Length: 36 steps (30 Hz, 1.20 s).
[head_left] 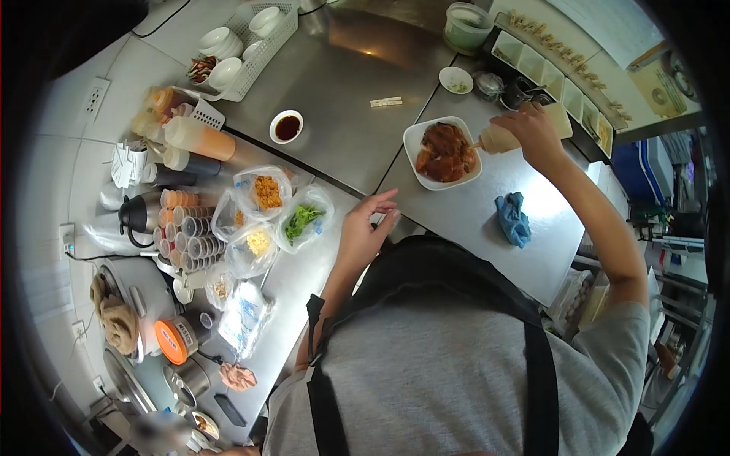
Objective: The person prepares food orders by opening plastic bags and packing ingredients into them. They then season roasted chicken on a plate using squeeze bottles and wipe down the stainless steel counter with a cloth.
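My right hand (532,137) is wrapped round a squeeze bottle (499,140) of pale sauce, tipped sideways with its nozzle at the right rim of a square white bowl (411,140). Glazed brown meat pieces (444,153) fill that bowl. My left hand (372,220) hovers by the counter's front edge, left of and below the bowl, its fingers apart and holding nothing. To its left lies an open plastic bag of green leaves (303,223). A crumpled blue cloth (513,219) rests on the metal counter below the bottle.
A small bowl of dark sauce (287,127) stands at the upper left, and a small white bowl (456,80) above the meat. Bottles (199,137), stacked lidded cups (194,228) and food bags line the left. A black rack of containers (551,76) runs along the upper right.
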Available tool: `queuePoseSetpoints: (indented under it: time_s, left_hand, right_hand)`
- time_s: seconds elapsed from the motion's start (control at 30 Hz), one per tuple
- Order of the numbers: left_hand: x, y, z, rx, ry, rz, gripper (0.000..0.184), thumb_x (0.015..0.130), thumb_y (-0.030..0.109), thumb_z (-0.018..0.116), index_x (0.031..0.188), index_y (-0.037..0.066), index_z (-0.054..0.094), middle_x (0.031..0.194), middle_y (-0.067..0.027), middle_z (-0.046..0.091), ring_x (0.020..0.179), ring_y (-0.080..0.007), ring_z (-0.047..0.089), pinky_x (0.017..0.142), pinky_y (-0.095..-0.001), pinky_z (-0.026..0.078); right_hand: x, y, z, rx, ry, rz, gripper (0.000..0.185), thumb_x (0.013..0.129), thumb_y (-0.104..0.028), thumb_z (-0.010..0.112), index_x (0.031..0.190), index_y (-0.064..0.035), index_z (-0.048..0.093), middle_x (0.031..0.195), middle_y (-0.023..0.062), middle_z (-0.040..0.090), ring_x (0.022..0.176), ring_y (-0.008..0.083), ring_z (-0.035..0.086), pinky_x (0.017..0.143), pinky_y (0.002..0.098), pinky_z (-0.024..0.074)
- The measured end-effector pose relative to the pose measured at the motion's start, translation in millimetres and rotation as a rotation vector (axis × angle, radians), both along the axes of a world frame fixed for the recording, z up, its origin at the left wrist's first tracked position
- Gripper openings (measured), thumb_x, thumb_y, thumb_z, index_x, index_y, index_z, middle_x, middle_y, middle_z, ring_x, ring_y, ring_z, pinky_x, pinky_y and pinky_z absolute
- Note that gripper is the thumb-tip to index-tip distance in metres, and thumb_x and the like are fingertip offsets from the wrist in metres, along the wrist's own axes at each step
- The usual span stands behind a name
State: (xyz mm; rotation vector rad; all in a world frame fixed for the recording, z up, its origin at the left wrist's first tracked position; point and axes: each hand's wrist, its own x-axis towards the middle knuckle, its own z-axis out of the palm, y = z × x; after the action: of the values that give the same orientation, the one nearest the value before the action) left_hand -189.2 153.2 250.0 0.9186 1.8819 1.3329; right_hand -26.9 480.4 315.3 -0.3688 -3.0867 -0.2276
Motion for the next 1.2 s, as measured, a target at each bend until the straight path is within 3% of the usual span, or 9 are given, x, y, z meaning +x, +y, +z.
queuePoseSetpoints:
  time_s: [0.2, 0.5, 0.6, 0.8, 0.9, 1.0, 1.1, 1.13, 1.2]
  left_hand:
    - [35.1, -3.3, -15.0, 0.003, -0.047, 0.115, 0.032, 0.089, 0.007, 0.064, 0.121, 0.006, 0.063, 0.097, -0.008, 0.069, 0.09, -0.0135, 0.063, 0.086, -0.0275, 0.048]
    - [69.4, -20.6, -25.2, -0.051, 0.023, 0.276, 0.03, 0.088, 0.006, 0.063, 0.118, 0.005, 0.064, 0.09, -0.0087, 0.069, 0.084, -0.0147, 0.065, 0.081, -0.028, 0.05]
    - [80.4, -16.6, -26.6, -0.041, -0.009, 0.276, 0.03, 0.088, 0.007, 0.063, 0.118, 0.005, 0.064, 0.09, -0.009, 0.068, 0.084, -0.0149, 0.065, 0.08, -0.0278, 0.05]
    - [81.1, -21.9, -22.2, -0.064, -0.002, 0.283, 0.025, 0.089, 0.008, 0.062, 0.114, 0.005, 0.067, 0.088, -0.0078, 0.068, 0.082, -0.0144, 0.065, 0.078, -0.0274, 0.05]
    - [61.0, -27.4, -14.5, -0.081, 0.02, 0.317, 0.018, 0.091, 0.01, 0.061, 0.105, 0.002, 0.068, 0.085, -0.0077, 0.069, 0.079, -0.0136, 0.064, 0.077, -0.0275, 0.05]
    - [18.6, -39.5, -9.9, -0.042, 0.07, 0.394, 0.02, 0.094, 0.015, 0.057, 0.094, -0.001, 0.068, 0.083, -0.0088, 0.069, 0.076, -0.0136, 0.064, 0.075, -0.0278, 0.05]
    - [-48.8, -64.3, 5.7, -0.024, 0.164, 0.59, 0.029, 0.098, 0.02, 0.052, 0.087, -0.003, 0.066, 0.083, -0.0108, 0.069, 0.075, -0.0142, 0.063, 0.074, -0.0289, 0.05]
    - [-77.0, -75.5, 8.0, -0.033, 0.21, 0.679, 0.032, 0.099, 0.022, 0.049, 0.088, -0.003, 0.066, 0.083, -0.0114, 0.069, 0.076, -0.0145, 0.064, 0.074, -0.0298, 0.05]
    - [-140.9, -94.9, 14.6, 0.263, 0.277, 0.794, 0.025, 0.099, 0.019, 0.05, 0.101, -0.002, 0.063, 0.087, -0.0123, 0.068, 0.078, -0.0159, 0.064, 0.074, -0.0325, 0.051]
  right_hand:
    - [-26.1, 19.4, -9.1, 0.223, 0.123, 0.131, 0.04, 0.07, 0.003, 0.059, 0.102, -0.0188, 0.067, 0.096, 0.0001, 0.067, 0.094, 0.0226, 0.058, 0.092, 0.0377, 0.0404]
    - [-21.7, 10.4, -18.3, 0.199, 0.031, 0.201, 0.032, 0.073, -0.005, 0.061, 0.097, -0.0234, 0.066, 0.09, -0.0026, 0.066, 0.094, 0.0193, 0.061, 0.095, 0.0343, 0.039]
    - [0.8, 15.1, -16.2, 0.151, -0.01, 0.173, 0.037, 0.069, 0.002, 0.062, 0.097, -0.0224, 0.067, 0.091, -0.0016, 0.066, 0.094, 0.0212, 0.061, 0.094, 0.0371, 0.0404]
    - [13.0, 12.1, -35.7, -0.242, 0.093, 0.101, 0.06, 0.059, 0.014, 0.056, 0.107, -0.0191, 0.068, 0.102, 0.0042, 0.068, 0.095, 0.028, 0.06, 0.094, 0.0403, 0.0405]
    - [14.4, 6.1, -46.5, -0.345, 0.203, 0.04, 0.065, 0.058, 0.012, 0.056, 0.115, -0.017, 0.066, 0.108, 0.0069, 0.068, 0.096, 0.0324, 0.06, 0.09, 0.0408, 0.0443]
    - [8.9, -3.7, -34.5, -0.723, 0.231, -0.144, 0.066, 0.059, 0.006, 0.061, 0.122, -0.0146, 0.061, 0.107, 0.0101, 0.068, 0.097, 0.0322, 0.062, 0.087, 0.0385, 0.048]
    - [-8.3, -13.2, -24.4, -0.846, 0.308, -0.307, 0.071, 0.059, 0.0, 0.067, 0.128, -0.011, 0.056, 0.104, 0.0111, 0.067, 0.097, 0.0261, 0.064, 0.086, 0.033, 0.0493]
    - [-19.4, -6.7, -37.8, -0.96, 0.391, -0.238, 0.076, 0.061, 0.0, 0.074, 0.132, -0.0086, 0.05, 0.116, 0.007, 0.061, 0.106, 0.0181, 0.057, 0.094, 0.0321, 0.0443]
    - [-52.3, -6.0, -44.5, -1.123, 0.505, -0.201, 0.074, 0.064, 0.0, 0.077, 0.132, -0.0051, 0.048, 0.119, 0.0079, 0.06, 0.109, 0.017, 0.057, 0.096, 0.0314, 0.0436]
